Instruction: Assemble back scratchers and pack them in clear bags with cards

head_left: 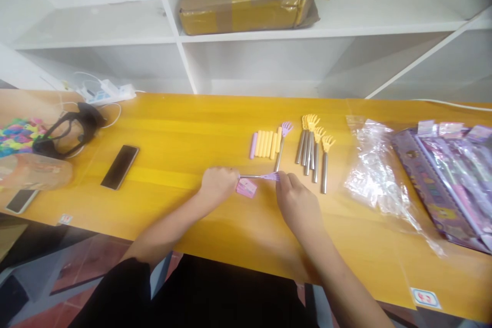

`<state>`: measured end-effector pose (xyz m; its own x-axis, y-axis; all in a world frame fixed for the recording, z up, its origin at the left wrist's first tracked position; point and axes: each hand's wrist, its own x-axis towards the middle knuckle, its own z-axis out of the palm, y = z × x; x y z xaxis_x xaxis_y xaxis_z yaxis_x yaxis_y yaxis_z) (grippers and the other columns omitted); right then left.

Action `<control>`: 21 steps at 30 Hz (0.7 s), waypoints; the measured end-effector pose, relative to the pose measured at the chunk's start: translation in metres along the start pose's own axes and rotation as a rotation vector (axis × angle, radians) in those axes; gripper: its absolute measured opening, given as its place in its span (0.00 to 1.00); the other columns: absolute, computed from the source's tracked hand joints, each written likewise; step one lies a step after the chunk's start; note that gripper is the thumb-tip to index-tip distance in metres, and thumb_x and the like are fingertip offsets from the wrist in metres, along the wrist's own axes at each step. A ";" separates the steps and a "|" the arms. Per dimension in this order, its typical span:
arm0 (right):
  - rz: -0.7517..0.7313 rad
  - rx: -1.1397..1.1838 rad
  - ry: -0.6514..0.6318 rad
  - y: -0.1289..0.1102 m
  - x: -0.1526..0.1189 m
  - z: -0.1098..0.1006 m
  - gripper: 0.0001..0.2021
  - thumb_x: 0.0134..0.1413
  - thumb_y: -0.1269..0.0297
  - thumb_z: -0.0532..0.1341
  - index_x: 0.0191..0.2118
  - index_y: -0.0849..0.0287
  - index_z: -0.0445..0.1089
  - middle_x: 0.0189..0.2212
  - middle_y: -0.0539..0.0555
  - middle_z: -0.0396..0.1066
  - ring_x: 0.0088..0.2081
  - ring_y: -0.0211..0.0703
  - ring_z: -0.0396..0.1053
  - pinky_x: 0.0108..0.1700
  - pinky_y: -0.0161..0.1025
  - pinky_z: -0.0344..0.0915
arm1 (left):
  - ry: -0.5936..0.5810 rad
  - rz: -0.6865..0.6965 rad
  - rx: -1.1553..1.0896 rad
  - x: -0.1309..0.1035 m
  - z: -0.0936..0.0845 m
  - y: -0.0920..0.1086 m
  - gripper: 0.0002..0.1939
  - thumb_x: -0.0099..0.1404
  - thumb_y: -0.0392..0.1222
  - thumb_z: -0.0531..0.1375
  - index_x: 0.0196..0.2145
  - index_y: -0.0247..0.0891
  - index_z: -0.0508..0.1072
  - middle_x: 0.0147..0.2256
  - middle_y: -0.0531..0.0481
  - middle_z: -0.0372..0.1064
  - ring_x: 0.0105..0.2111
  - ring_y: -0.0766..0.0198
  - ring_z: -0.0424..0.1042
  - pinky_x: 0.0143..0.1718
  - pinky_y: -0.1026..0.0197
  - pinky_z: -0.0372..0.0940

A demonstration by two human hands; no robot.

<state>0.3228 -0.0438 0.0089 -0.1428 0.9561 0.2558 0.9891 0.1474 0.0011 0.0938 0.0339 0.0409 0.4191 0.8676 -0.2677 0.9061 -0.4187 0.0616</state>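
My left hand [221, 183] is closed round one end of a thin metal rod with a purple claw head [269, 177]. My right hand [298, 197] pinches the claw end. Just below the rod lies a pink card stack [246, 188]. Behind my hands, several yellow tubes [265, 143] and a purple tube [253, 145] lie in a row, beside another purple claw [286, 128] on a thin rod. To their right are several yellow-clawed metal rods [315, 156].
Clear plastic bags [378, 174] and a purple box [442, 192] of packaged items lie at right. A phone [120, 167], a black strap-like device [82, 125] and a plastic tub [49, 171] are at left. Shelves with a taped carton [246, 2] stand behind.
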 end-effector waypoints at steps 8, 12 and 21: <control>-0.108 0.009 0.133 0.006 -0.004 -0.001 0.10 0.78 0.68 0.53 0.47 0.62 0.72 0.31 0.52 0.70 0.29 0.40 0.63 0.31 0.40 0.49 | -0.044 -0.002 0.019 -0.009 -0.010 -0.003 0.16 0.76 0.41 0.56 0.39 0.36 0.84 0.38 0.36 0.83 0.39 0.48 0.84 0.38 0.54 0.71; -0.187 0.044 0.207 0.013 -0.005 -0.004 0.09 0.78 0.67 0.55 0.46 0.61 0.72 0.31 0.52 0.72 0.29 0.39 0.62 0.33 0.40 0.50 | -0.037 -0.004 0.033 -0.016 -0.012 -0.008 0.17 0.77 0.45 0.56 0.39 0.37 0.83 0.37 0.38 0.83 0.38 0.51 0.84 0.37 0.56 0.70; -0.260 0.077 0.191 0.024 -0.006 -0.008 0.12 0.77 0.67 0.54 0.43 0.56 0.75 0.30 0.51 0.73 0.29 0.39 0.65 0.34 0.38 0.55 | 0.094 0.037 0.081 -0.027 -0.010 -0.006 0.13 0.74 0.37 0.59 0.33 0.40 0.81 0.31 0.40 0.81 0.31 0.51 0.81 0.26 0.56 0.57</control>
<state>0.3477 -0.0477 0.0151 -0.3738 0.8200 0.4334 0.9136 0.4061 0.0195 0.0775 0.0153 0.0576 0.4589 0.8710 -0.1754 0.8839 -0.4675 -0.0092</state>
